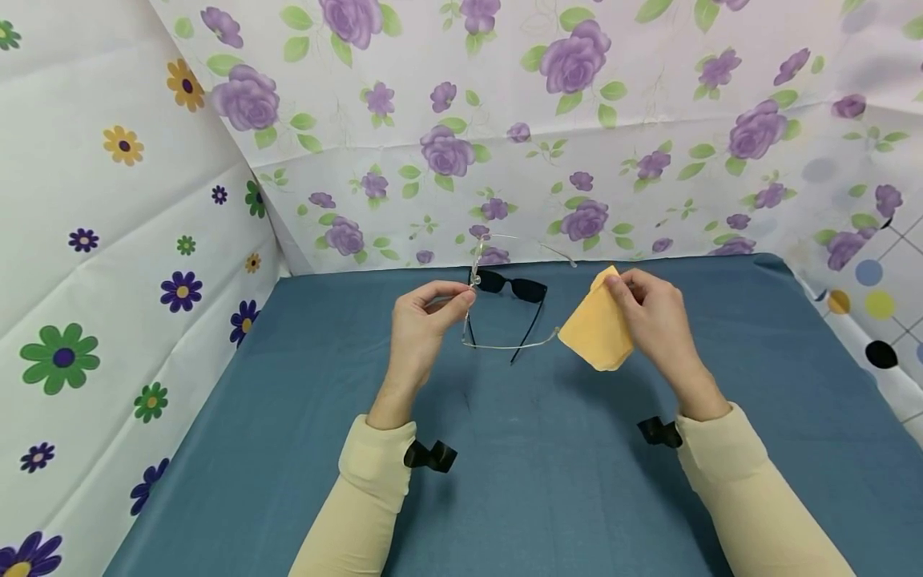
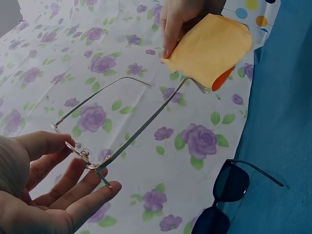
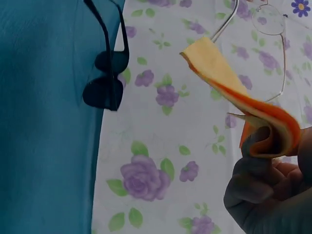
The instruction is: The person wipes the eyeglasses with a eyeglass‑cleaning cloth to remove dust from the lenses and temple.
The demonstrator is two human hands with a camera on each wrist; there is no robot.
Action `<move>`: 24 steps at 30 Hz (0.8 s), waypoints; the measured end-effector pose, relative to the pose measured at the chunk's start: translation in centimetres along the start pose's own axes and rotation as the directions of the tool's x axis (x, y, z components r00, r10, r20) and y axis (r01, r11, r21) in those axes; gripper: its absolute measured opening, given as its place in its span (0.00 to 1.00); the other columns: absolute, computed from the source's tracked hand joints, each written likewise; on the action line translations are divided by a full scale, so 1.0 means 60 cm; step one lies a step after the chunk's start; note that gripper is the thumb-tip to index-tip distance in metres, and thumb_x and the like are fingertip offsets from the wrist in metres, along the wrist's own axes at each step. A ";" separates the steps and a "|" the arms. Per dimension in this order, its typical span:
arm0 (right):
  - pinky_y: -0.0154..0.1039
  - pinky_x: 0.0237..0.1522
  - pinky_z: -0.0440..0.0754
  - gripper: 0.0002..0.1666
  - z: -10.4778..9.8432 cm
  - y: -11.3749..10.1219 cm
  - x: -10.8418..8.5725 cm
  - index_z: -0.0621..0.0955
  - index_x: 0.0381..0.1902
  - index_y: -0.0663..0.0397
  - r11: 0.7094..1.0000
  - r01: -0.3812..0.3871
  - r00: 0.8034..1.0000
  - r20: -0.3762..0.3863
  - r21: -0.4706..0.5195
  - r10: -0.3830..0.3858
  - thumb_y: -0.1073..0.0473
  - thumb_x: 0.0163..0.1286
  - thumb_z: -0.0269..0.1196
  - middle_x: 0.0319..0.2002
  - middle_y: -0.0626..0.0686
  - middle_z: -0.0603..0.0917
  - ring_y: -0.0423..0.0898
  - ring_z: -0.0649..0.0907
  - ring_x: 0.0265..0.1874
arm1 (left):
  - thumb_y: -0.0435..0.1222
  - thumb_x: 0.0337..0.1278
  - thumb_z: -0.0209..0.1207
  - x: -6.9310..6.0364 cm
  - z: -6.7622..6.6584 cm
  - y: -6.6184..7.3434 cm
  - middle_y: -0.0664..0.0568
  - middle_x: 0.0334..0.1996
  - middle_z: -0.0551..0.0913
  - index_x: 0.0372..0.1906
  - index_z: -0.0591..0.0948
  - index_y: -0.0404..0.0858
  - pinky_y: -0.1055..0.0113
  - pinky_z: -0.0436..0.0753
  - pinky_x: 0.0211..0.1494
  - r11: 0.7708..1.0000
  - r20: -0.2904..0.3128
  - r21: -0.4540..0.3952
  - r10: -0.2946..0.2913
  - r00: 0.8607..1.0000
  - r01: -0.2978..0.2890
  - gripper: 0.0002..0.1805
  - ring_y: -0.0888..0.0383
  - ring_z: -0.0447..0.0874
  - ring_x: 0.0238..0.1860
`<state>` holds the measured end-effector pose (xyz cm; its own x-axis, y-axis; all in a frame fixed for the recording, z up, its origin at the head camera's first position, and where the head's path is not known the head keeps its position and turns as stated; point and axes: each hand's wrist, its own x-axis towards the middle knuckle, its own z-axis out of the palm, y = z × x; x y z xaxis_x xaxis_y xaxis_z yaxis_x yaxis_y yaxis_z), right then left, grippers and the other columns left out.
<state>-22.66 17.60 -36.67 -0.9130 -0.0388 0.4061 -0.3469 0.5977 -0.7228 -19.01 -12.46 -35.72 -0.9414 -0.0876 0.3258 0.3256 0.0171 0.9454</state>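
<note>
My left hand [image 1: 425,324] pinches a pair of thin wire-framed eyeglasses [image 2: 139,129] at the front, by the lenses. Both temples are unfolded and reach toward the right. A folded yellow cloth [image 1: 598,324] hangs from my right hand [image 1: 654,320], pinched between thumb and fingers; its orange underside shows in the right wrist view. The cloth's lower left corner is by the tip of one temple; whether they touch I cannot tell. Dark sunglasses [image 1: 529,290] lie on the table behind the held eyeglasses, their temples spread toward me.
Blue cloth covers the table [image 1: 519,481]. A white curtain with purple roses [image 1: 447,152] hangs along the back edge, and a flowered sheet [image 1: 144,264] borders the left side. Black bands [image 1: 430,456] sit at both cuffs.
</note>
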 end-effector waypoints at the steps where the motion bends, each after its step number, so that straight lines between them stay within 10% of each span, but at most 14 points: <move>1: 0.33 0.19 0.74 0.28 0.000 0.000 0.000 0.85 0.42 0.66 1.000 -0.020 1.000 0.021 0.014 0.020 0.44 0.83 0.57 0.27 0.60 0.84 0.44 0.78 0.19 | 0.32 0.67 0.68 0.000 0.001 0.000 0.45 0.43 0.90 0.45 0.89 0.30 0.57 0.88 0.51 1.000 0.002 -0.001 -0.003 1.000 0.003 0.09 0.57 0.90 0.40; 8: 0.36 0.11 0.75 0.30 0.009 -0.007 -0.009 0.83 0.38 0.64 0.990 -0.097 0.995 0.018 0.103 0.095 0.40 0.81 0.57 0.22 0.58 0.85 0.43 0.79 0.11 | 0.31 0.66 0.68 -0.002 0.005 -0.001 0.46 0.43 0.90 0.45 0.88 0.29 0.59 0.88 0.50 1.000 0.012 -0.013 -0.016 1.000 0.016 0.08 0.58 0.90 0.39; 13: 0.31 0.15 0.75 0.21 0.026 -0.034 -0.026 0.86 0.34 0.63 0.992 0.129 0.983 -0.136 0.007 -0.127 0.51 0.80 0.62 0.24 0.59 0.86 0.43 0.80 0.14 | 0.32 0.66 0.69 -0.005 0.013 -0.002 0.45 0.42 0.91 0.44 0.89 0.31 0.59 0.87 0.50 0.999 -0.014 0.032 -0.015 1.000 0.015 0.08 0.58 0.90 0.37; 16: 0.35 0.19 0.76 0.12 0.053 -0.055 -0.045 0.88 0.33 0.63 0.926 0.358 0.909 -0.180 -0.120 -0.375 0.60 0.75 0.67 0.24 0.56 0.86 0.44 0.79 0.18 | 0.34 0.65 0.70 -0.007 0.022 -0.005 0.45 0.41 0.91 0.44 0.90 0.33 0.59 0.87 0.51 0.997 -0.036 0.067 -0.022 0.999 0.025 0.09 0.56 0.90 0.38; 19: 0.43 0.25 0.79 0.08 0.087 -0.072 -0.067 0.89 0.34 0.62 0.799 0.561 0.792 -0.140 -0.216 -0.594 0.62 0.71 0.70 0.27 0.55 0.87 0.48 0.81 0.23 | 0.36 0.64 0.71 -0.011 0.032 -0.008 0.45 0.40 0.91 0.44 0.91 0.33 0.58 0.87 0.51 0.997 -0.054 0.072 -0.026 0.998 0.030 0.10 0.52 0.91 0.41; 24: 0.50 0.39 0.84 0.10 0.129 -0.082 -0.094 0.91 0.40 0.60 0.645 0.708 0.671 -0.010 -0.288 -0.741 0.58 0.71 0.71 0.36 0.56 0.90 0.54 0.84 0.36 | 0.35 0.66 0.70 -0.016 0.042 -0.013 0.45 0.36 0.89 0.44 0.89 0.31 0.57 0.88 0.50 1.000 -0.059 0.002 -0.028 0.998 0.028 0.10 0.49 0.90 0.38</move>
<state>-17.47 8.69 -39.70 -0.3536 -0.4610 0.8139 -0.8080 0.5889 -0.0175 -18.56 -9.85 -36.72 -0.9431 -0.1470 0.2981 0.2990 0.0168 0.9541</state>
